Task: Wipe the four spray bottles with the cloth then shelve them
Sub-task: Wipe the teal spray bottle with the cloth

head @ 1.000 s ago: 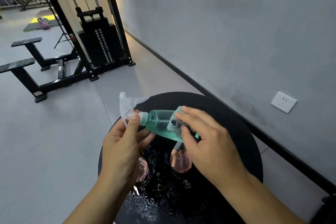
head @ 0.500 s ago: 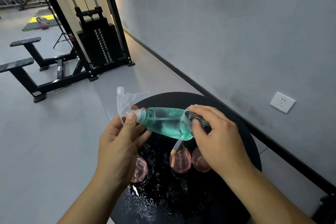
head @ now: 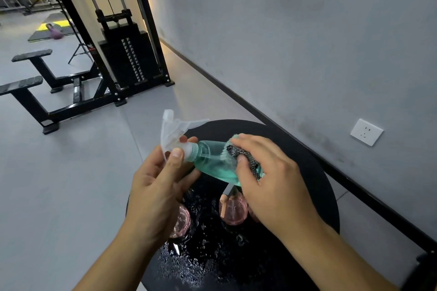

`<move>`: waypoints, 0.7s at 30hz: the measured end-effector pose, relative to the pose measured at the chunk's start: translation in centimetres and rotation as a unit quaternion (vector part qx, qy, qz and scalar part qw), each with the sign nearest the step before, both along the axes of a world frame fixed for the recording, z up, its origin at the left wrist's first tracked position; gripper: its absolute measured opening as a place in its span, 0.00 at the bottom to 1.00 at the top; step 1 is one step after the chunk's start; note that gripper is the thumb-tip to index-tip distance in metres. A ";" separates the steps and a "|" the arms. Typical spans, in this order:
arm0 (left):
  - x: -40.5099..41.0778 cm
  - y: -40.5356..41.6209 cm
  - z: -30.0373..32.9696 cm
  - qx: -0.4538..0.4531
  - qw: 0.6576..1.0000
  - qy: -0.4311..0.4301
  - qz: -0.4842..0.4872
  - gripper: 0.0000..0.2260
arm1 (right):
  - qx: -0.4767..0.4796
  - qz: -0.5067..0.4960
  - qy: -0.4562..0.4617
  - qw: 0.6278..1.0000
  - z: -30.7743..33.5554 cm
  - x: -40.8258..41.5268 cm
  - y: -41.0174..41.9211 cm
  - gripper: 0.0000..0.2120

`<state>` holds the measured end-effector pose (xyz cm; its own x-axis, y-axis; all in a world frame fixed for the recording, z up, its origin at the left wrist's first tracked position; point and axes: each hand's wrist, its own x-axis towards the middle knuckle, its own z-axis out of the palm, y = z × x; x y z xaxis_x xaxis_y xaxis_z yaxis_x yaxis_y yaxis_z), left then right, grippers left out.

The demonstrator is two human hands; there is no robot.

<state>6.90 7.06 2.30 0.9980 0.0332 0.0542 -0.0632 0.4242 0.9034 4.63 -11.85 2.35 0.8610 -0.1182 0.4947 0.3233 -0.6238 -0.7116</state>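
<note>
1. Your left hand [head: 156,186] grips the neck of the teal spray bottle [head: 212,163], thumb and fingers curled round it just below the clear trigger head [head: 175,130].
2. The bottle lies nearly level in the air above the round black table [head: 307,163], trigger end pointing left.
3. Your right hand [head: 272,179] clutches the cloth [head: 243,158] and presses it round the bottle's body.
4. Below your hands, pink spray bottles stand on the table: one [head: 233,210] in the middle, another [head: 181,222] partly hidden by your left hand.
5. Water droplets [head: 189,264] speckle the table's near side.
</note>
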 end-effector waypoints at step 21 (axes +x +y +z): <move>0.3 0.7 0.9 0.000 0.997 0.035 0.069 0.10 | 0.120 -0.009 0.030 0.992 0.3 0.1 0.0 0.15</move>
<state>7.21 7.72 3.25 0.9852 0.1707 -0.0157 -0.0574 0.4151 0.9079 4.74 -11.88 2.65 0.8848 -0.2424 0.3980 0.2654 -0.4399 -0.8579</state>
